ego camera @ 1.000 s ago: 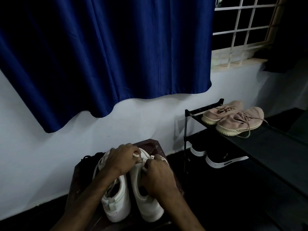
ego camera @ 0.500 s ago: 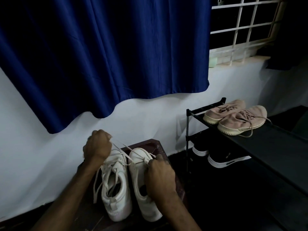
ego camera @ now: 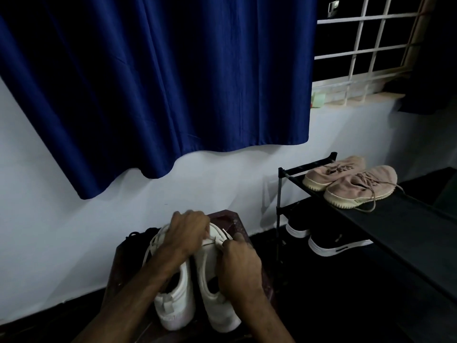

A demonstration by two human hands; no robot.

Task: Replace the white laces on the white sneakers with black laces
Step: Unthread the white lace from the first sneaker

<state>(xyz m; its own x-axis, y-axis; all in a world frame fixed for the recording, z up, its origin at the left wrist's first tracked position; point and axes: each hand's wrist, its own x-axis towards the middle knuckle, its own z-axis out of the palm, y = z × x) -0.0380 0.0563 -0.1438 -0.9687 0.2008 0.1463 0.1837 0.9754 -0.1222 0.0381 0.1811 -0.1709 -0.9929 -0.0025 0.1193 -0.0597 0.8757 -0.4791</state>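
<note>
While the right hand (ego camera: 239, 264) pinches the flat white lace (ego camera: 220, 241) of the white low-top sneakers (ego camera: 174, 309) atop the dark wooden stool (ego camera: 232, 220), the blurred left hand (ego camera: 188, 233) curls over their toes, its hold unclear. The soft, limp lace would likely pull best if gripped close to an eyelet.

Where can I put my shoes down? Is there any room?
The top shelf of the shoe rack is bare on the near side of the pink sneakers. The wooden stool is crowded: the white sneakers, left hand and right hand fill it, leaving only its far corner.
</note>
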